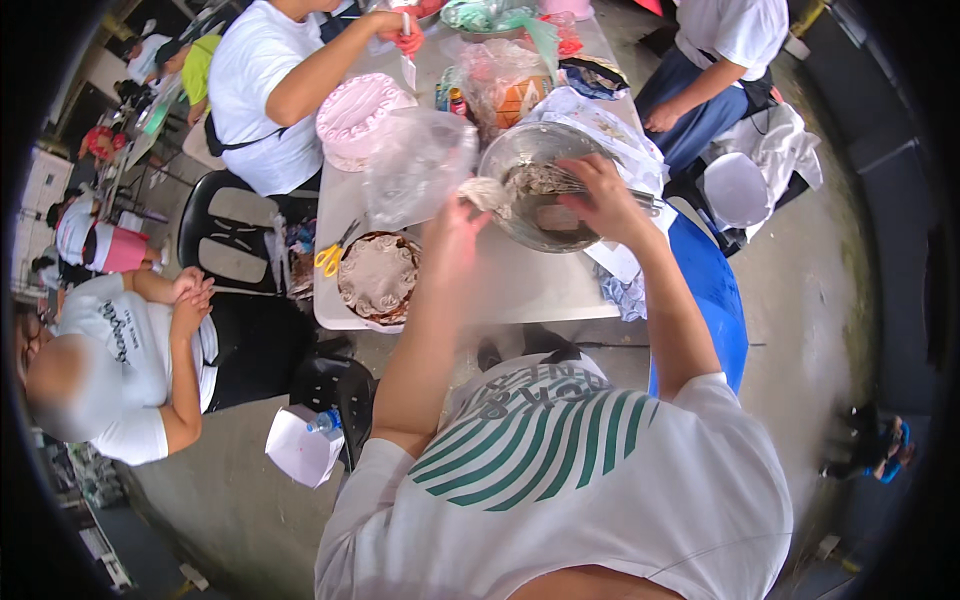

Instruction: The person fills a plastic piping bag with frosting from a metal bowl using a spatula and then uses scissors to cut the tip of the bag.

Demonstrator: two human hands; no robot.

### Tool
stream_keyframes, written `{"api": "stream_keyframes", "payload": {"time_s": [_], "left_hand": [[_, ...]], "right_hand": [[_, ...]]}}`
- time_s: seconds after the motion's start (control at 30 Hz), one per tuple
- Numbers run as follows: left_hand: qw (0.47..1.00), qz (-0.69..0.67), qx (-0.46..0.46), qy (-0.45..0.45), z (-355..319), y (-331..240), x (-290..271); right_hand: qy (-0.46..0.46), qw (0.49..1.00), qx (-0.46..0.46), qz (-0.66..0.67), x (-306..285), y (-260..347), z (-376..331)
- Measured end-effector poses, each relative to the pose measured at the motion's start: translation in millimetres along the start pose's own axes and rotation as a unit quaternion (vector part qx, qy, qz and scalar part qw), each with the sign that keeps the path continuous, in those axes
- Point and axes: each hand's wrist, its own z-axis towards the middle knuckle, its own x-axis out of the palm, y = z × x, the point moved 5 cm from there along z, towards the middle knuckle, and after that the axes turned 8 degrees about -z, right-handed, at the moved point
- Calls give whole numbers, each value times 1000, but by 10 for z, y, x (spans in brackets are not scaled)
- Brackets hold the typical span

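A steel mixing bowl (490,160) stands on the table before me, with greyish-brown frosting (535,178) smeared inside. Wires of a whisk (562,180) show in it, partly under my right hand (608,200). That hand reaches over the right rim, fingers curled, at a flat scraper-like piece (558,217). My left hand (462,225) is closed at the bowl's left rim, slightly blurred, around a pale beige lump (486,194) whose kind I cannot make out. Beside it lies a clear plastic bag (415,170). A round cake (378,278) with brownish frosting swirls sits at the near left.
Yellow-handled scissors (330,260) lie left of the near cake. Farther back stand a pink frosted cake (360,115) and several plastic bags (500,75). A person (270,80) works at the far left; another (720,60) stands far right. Someone sits (150,340) left. A blue chair (705,290) is close right.
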Motion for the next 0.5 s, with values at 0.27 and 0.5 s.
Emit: {"api": "stream_keyframes", "payload": {"time_s": [0.27,0.5], "left_hand": [[986,-161,-20,32,-238,-532,-133],[992,-124,25,-30,-482,-766,-171]], "right_hand": [[-98,987,125,-30,-366,-427,-470],[-78,986,70,-128,-149,-464,-167]]}}
